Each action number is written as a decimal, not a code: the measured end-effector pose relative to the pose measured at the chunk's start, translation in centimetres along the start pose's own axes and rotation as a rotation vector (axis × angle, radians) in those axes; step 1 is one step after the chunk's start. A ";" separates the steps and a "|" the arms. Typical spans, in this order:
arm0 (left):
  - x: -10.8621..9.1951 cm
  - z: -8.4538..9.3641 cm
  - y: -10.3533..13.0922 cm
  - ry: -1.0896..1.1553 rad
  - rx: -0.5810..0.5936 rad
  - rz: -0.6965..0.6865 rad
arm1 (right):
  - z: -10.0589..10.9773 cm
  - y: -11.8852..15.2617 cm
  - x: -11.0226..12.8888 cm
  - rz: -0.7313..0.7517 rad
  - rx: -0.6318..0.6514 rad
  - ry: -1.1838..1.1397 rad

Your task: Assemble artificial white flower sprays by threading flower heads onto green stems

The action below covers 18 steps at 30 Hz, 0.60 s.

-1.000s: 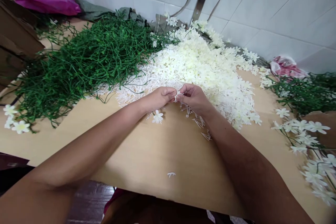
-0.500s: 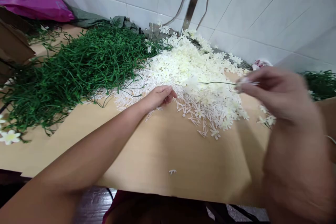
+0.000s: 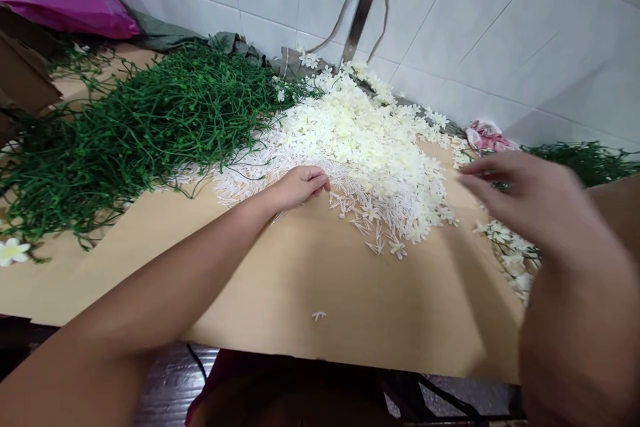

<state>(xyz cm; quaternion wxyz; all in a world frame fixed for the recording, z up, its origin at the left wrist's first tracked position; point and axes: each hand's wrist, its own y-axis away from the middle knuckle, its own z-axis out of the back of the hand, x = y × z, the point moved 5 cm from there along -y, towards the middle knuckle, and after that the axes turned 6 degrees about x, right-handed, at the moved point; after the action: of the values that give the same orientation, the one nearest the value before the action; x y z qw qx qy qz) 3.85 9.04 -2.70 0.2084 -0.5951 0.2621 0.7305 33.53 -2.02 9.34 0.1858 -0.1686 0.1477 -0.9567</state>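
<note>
The left hand (image 3: 299,185) rested mid-frame, fingers curled into the near edge of the white flower pile (image 3: 365,140), pinching nothing I could make out. The right hand (image 3: 520,197) (blurred) hovered at right with fingers spread, empty, above finished sprigs (image 3: 510,260)

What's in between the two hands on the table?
In the head view, the edge of the white flower pile lies between the left hand and right hand.
</note>
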 end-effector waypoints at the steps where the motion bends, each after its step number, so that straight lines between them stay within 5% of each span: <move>1: 0.0 0.0 0.0 -0.004 -0.001 -0.006 | -1.3 -3.0 2.4 0.007 0.002 0.031; 4: 0.2 -0.1 0.0 -0.005 -0.003 -0.019 | -6.3 -9.0 6.8 -0.017 0.050 0.130; 8: -0.1 0.0 0.1 -0.038 0.017 -0.032 | -11.5 -11.4 5.4 -0.119 0.089 0.255; 13: -0.5 0.1 0.2 -0.039 -0.003 -0.043 | -10.1 -12.0 3.8 -0.189 -0.125 0.047; 18: -0.7 0.3 0.5 0.226 -0.068 -0.104 | -10.8 -12.0 7.3 -0.106 -0.162 -0.336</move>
<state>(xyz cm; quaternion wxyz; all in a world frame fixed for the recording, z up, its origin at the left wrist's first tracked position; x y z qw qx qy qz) 3.48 8.81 -1.93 0.1951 -0.6931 0.2279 0.6555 19.43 8.05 5.76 0.1430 -0.3480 0.1822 -0.9084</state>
